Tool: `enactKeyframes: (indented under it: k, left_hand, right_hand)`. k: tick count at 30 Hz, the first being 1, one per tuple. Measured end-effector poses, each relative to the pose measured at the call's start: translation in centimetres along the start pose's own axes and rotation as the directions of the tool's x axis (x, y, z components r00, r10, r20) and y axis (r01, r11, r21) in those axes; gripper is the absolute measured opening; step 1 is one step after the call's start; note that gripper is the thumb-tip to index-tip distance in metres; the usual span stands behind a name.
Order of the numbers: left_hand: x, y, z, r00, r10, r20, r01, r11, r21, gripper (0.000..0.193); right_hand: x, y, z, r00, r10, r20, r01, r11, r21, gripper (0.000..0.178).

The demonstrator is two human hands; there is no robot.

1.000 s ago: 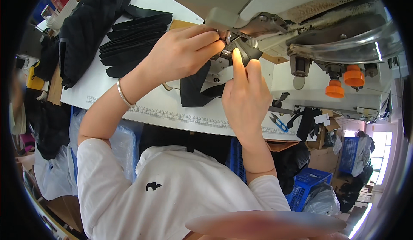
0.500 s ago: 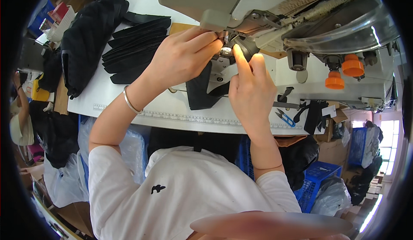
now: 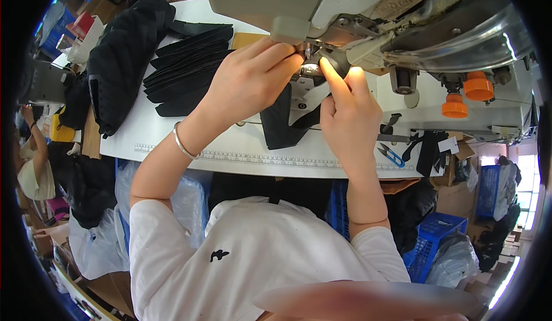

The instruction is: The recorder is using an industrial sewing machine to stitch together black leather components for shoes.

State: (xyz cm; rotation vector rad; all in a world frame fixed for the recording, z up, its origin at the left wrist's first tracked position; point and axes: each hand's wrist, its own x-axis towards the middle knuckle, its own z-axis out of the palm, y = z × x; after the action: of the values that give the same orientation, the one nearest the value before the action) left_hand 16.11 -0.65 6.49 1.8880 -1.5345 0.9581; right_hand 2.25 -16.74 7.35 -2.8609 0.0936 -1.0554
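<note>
Under the sewing machine (image 3: 261, 2), a black fabric piece (image 3: 278, 126) lies by the lit needle area (image 3: 310, 68), its folded lower part hanging toward me. My left hand (image 3: 248, 82) reaches to the left side of the needle, thumb and fingertips pinched together; whatever they grip is hidden. On the other side, my right hand (image 3: 352, 119) points its index finger at the fabric beside the presser foot. Its remaining fingers are curled, and a strip of the same fabric runs in beneath them.
A stack of black fabric pieces (image 3: 187, 71) lies left of the machine, beside a bulky black garment (image 3: 127, 62). Blue thread snips (image 3: 392, 155) rest by the ruler strip (image 3: 253, 159) on the front edge. Blue crates (image 3: 437, 234) stand low right; another person (image 3: 35, 165) is at far left.
The whole view has shifted slightly to the right. Both hands stay at the needle area with nearly the same pose, and the fabric has hardly moved relative to the machine.
</note>
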Motion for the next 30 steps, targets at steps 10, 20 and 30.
enactKeyframes:
  k: [10,20,30]
  left_hand:
    - [0.5,-0.6,-1.2,0.991,-0.127,-0.046,0.127,0.992,-0.011,0.029]
    - [-0.6,1.0,0.1,0.987,0.017,-0.157,-0.016,1.0,0.005,0.031]
    - [-0.8,1.2,0.4,0.986,0.022,-0.167,-0.017,0.999,0.032,0.031]
  right_hand:
    - [1.0,5.6,2.5,0.988,0.126,0.087,-0.137,0.981,0.136,0.046]
    - [1.7,11.1,7.1,0.945,0.24,0.22,-0.315,0.848,0.427,0.036]
    - [1.8,11.2,7.5,0.966,0.216,0.14,-0.257,0.848,0.464,0.038]
